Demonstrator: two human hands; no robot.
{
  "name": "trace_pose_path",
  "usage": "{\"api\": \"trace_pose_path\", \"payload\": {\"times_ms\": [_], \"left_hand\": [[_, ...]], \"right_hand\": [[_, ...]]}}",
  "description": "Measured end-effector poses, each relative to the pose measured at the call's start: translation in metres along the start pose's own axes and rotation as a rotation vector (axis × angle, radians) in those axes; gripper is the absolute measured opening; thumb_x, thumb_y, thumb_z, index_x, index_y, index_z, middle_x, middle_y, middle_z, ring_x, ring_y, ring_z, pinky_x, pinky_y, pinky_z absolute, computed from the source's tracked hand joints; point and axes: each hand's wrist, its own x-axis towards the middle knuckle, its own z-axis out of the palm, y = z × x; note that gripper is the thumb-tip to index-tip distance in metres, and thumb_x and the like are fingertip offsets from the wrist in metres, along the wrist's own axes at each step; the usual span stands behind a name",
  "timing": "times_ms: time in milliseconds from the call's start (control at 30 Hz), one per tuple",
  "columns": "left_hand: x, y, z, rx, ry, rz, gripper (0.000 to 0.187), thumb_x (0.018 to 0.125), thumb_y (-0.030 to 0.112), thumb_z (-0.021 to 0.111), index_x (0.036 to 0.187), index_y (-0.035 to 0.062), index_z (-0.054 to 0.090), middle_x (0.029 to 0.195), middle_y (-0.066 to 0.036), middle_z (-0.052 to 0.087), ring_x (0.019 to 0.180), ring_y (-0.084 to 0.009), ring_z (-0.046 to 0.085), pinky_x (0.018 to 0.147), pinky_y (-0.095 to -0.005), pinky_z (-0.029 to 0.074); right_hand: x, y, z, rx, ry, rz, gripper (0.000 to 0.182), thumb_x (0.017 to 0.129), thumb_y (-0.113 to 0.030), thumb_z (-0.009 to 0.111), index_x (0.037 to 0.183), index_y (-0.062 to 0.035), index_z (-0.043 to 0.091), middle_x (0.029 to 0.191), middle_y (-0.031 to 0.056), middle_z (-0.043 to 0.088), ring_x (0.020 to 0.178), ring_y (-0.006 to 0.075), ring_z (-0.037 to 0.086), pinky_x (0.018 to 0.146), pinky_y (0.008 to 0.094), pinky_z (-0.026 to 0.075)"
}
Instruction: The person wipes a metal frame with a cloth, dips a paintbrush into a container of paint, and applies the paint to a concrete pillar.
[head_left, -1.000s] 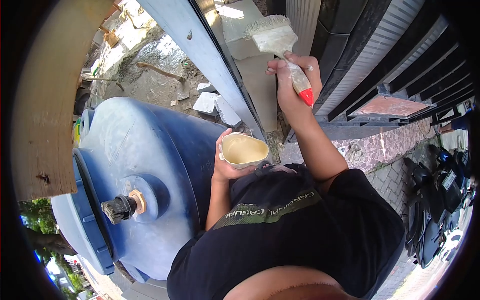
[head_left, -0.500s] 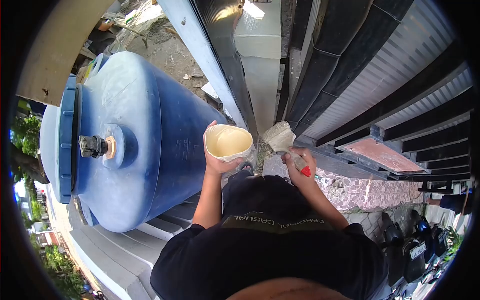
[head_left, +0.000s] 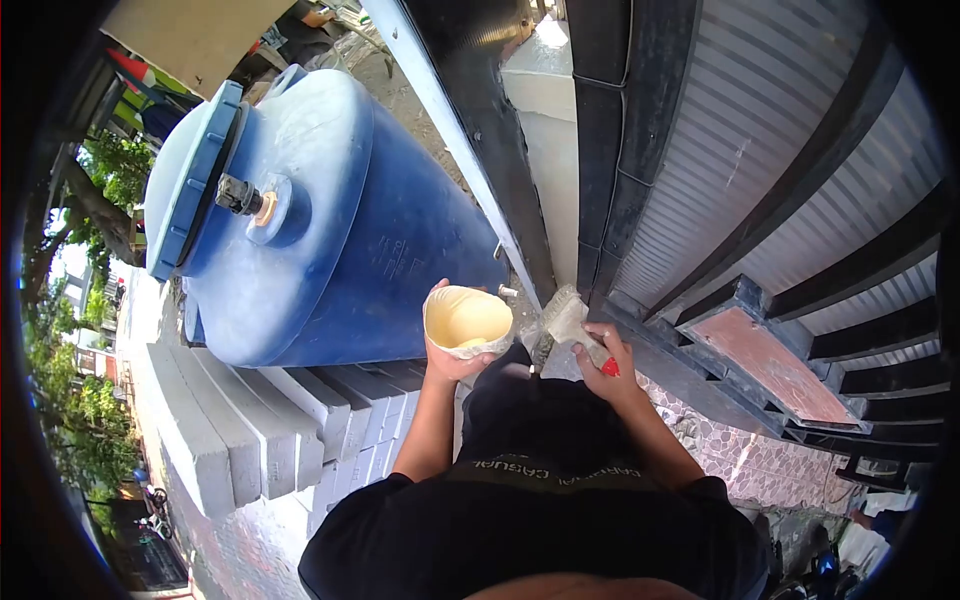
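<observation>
In front of my body, my left hand (head_left: 450, 362) is closed around a small tub (head_left: 432, 318) with cream-coloured paint (head_left: 470, 318) inside. The tub tilts a little, so its open mouth faces me. Just to the right, my right hand (head_left: 608, 370) grips a paintbrush (head_left: 567, 316) by its handle, which has a red end. Pale, paint-caked bristles point up and away from me, beside the tub and apart from it. Part of the handle is hidden by my fingers.
A large blue water tank (head_left: 400, 250) stands at the left, with stacked grey blocks (head_left: 270, 440) below it. Dark metal beams (head_left: 620, 150) and corrugated sheeting (head_left: 740, 130) rise close on the right. A whitish post (head_left: 550, 160) is ahead. Another person's arm (head_left: 885, 522) shows at far right.
The view has swung and shifted, so the tank sits higher and more of the stacked blocks shows. Both hands appear slightly lower, still holding the tub and the paintbrush.
</observation>
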Motion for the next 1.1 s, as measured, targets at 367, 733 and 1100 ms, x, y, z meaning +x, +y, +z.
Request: {"api": "trace_pose_path", "payload": {"times_ms": [367,733,1100], "left_hand": [[0.000,0.017,-0.003,0.026,-0.089,0.001,0.113,0.052,0.021,0.087,0.137,-0.0017,0.017,0.115,-0.018,0.056,0.106,-0.0265,0.057,0.094,-0.0392,0.043],[0.016,0.009,-0.049,0.000,-0.117,-0.061,0.113,0.052,0.023,0.089,0.137,-0.0010,0.017,0.115,-0.019,0.055,0.106,-0.0276,0.057,0.095,-0.0400,0.042],[0.046,0.013,-0.093,0.006,-0.164,-0.031,0.116,0.054,0.030,0.088,0.138,-0.0003,0.014,0.114,-0.021,0.054,0.106,-0.0299,0.057,0.096,-0.0421,0.043]], "right_hand": [[-0.008,0.038,0.017,0.001,0.053,-0.069,0.019,0.077,-0.011,0.070,0.089,-0.0049,0.057,0.071,0.0144,0.062,0.067,0.0285,0.066,0.062,0.0331,0.051],[0.038,0.013,0.058,-0.423,0.153,-0.175,0.023,0.070,-0.021,0.076,0.067,-0.0092,0.056,0.047,0.0057,0.050,0.043,0.0232,0.055,0.042,0.0323,0.044],[0.074,-0.031,0.072,-0.240,0.380,-0.378,0.020,0.068,-0.005,0.075,0.085,-0.0018,0.065,0.078,0.0123,0.068,0.061,0.0231,0.065,0.055,0.0291,0.051]]}}
